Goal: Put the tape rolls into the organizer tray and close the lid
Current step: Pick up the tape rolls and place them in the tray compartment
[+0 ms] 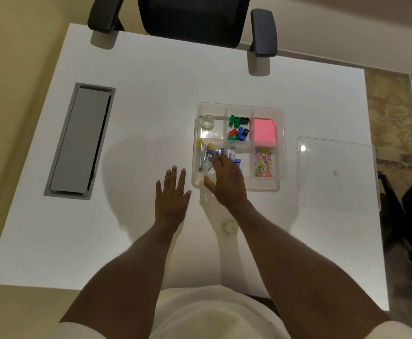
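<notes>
The clear plastic organizer tray [282,133] sits on the white desk [151,94], right of centre, its compartments open to view. The right hand [227,182] reaches over the tray's near-left corner, fingers loosely curled around a clear tape roll [206,167] that hovers at the near end of the left compartment, just by the pens and clips [207,152]; the grip looks light, and whether the roll has touched the tray floor is hard to tell. The left hand [173,194] lies flat on the desk just left of the tray, fingers spread, holding nothing. A second clear tape roll [207,123] lies in the far-left compartment, well beyond both hands. A third pale tape roll [229,227] rests on the desk near the person, between the two forearms, just beside the right one. The centre compartments hold coloured sharpeners [238,128], the far-right a pink sticky-note pad [263,130], the near-right coloured paper clips [263,162]. The transparent flat lid [338,174] lies on the desk right of the tray, apart from it.
</notes>
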